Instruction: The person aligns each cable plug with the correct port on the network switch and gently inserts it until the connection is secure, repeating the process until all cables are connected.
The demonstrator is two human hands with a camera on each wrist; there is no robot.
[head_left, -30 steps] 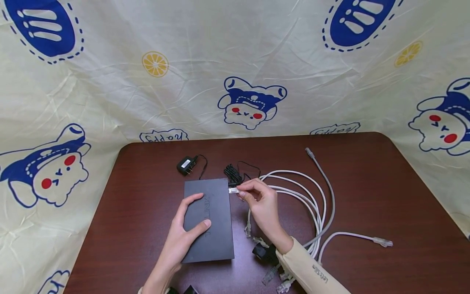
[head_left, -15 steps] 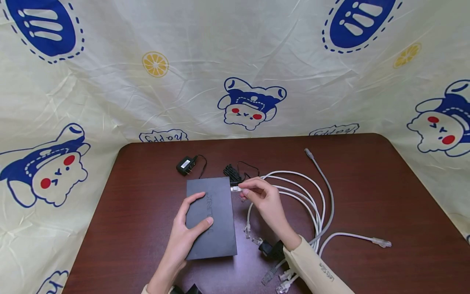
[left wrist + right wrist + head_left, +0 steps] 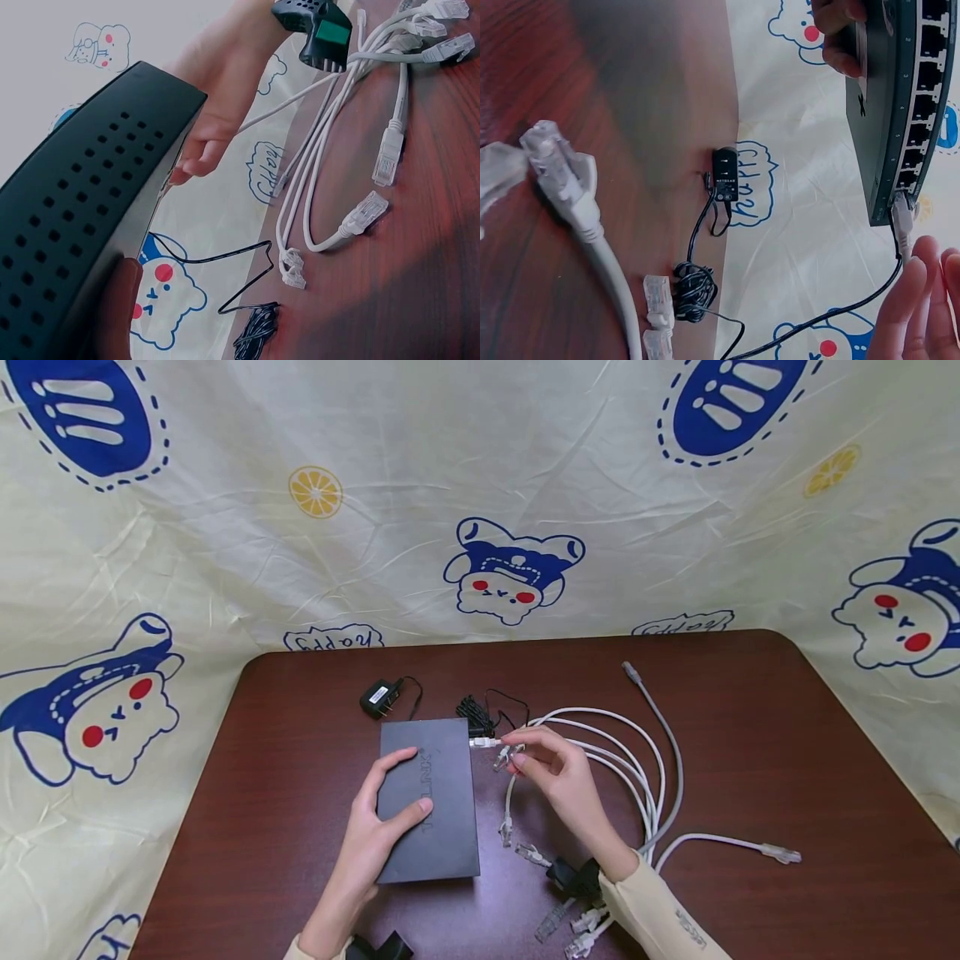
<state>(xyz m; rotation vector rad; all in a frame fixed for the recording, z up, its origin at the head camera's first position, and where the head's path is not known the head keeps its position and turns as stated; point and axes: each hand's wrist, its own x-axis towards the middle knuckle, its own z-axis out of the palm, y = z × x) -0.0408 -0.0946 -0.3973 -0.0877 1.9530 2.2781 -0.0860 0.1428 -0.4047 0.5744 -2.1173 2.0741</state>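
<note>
A dark grey network switch (image 3: 442, 852) is gripped by my left hand (image 3: 375, 831), thumb and index finger spread over its flat top. Its row of ports (image 3: 922, 109) faces right, and the left wrist view shows its vented side (image 3: 82, 210). One clear network plug (image 3: 902, 214) sits in the end port. My right hand (image 3: 562, 777) is just behind that plug, beside its white cable, with thumb and index fingertips apart in the head view. Another clear plug (image 3: 504, 758) lies under those fingertips.
White network cables (image 3: 637, 772) lie looped on the right of the brown table (image 3: 750, 735), with several loose plugs near my right sleeve. A black power adapter (image 3: 380, 697) and coiled black cord (image 3: 474, 714) lie behind the switch. A printed cloth (image 3: 390, 560) hangs beyond.
My right hand has drawn back to the right from the plug, its fingertips separating. The plug stays at the switch. My left hand keeps its grip, and the switch has shifted only slightly.
</note>
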